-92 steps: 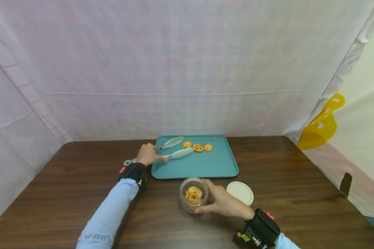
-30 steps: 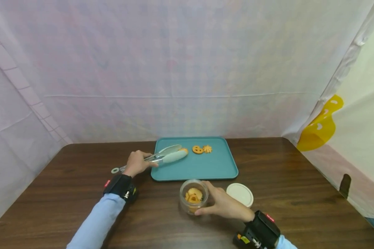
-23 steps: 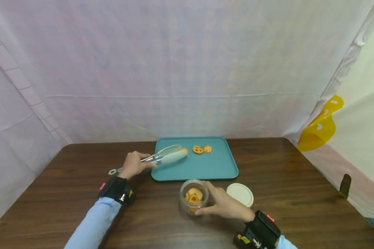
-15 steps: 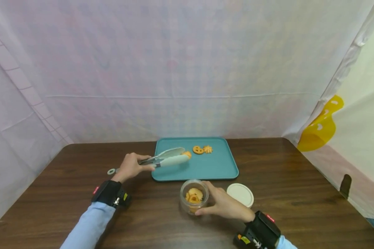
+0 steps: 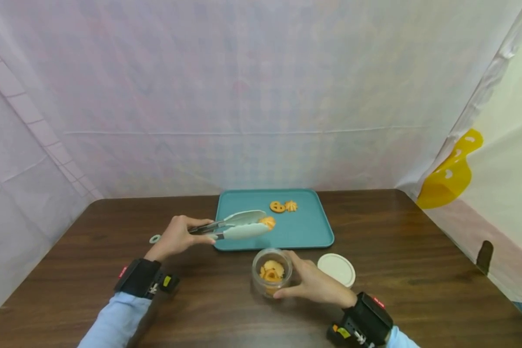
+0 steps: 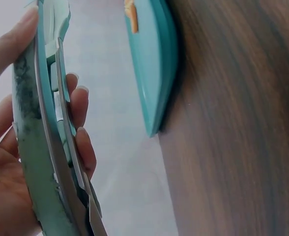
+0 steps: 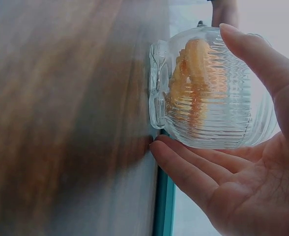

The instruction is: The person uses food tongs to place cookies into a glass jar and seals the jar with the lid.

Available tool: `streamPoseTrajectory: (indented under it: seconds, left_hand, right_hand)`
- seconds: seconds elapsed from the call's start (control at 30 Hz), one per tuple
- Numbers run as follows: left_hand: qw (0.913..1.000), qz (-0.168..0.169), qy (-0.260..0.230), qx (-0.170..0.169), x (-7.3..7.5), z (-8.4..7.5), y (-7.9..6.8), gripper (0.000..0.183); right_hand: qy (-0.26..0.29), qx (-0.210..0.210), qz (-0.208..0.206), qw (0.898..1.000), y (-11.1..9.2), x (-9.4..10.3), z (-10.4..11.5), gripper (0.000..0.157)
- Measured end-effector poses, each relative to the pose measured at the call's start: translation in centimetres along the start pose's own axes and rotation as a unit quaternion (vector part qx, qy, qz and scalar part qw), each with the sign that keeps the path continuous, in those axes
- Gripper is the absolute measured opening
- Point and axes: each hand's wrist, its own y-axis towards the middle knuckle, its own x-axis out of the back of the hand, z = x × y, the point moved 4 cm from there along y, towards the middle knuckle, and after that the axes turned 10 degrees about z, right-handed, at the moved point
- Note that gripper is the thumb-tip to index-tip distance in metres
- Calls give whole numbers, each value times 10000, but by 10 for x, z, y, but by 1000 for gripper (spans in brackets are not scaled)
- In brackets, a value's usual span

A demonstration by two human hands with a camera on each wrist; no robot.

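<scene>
Precariously, a cookie (image 5: 268, 223) sits in the tips of the tongs (image 5: 244, 231), over the near half of the tray (image 5: 302, 232); the left hand (image 5: 176, 238) has its fingers closed round the tongs' arms. That pinch looks like the weak point: easing it could let the cookie slip out, while squeezing harder could crumble it. The right hand (image 5: 311, 284) grasps the glass jar (image 5: 259, 286), thumb on one side and fingers on the other, as it stands upright and uncovered on the bench (image 5: 209, 309) just in front of the tray. Should the tongs come over its mouth off-centre, they might knock the rim, and a slack right-hand hold could let the jar slide or tip, spilling the cookies inside (image 5: 272, 271). The lid (image 5: 336, 269) lies just beside the right wrist, where a careless shift could nudge it.
</scene>
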Motion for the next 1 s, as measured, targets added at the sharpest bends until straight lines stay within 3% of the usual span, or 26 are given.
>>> streamPoseTrajectory:
  seconds: [0.57,0.87,1.0]
  left_hand:
    - [9977,139,-119,-660,2,-11,-12,50]
    - [9957,402,-210,-804,0,-17,-19,52]
    - [9925,577,-305,-1032,-4,-18,-20,51]
  right_hand:
    - [-95,169,-59,9998,2,0,-1,83]
    - [-175,132,-91,9997,2,2,1,84]
    - [-89,29,-39,9999,2,1,1,83]
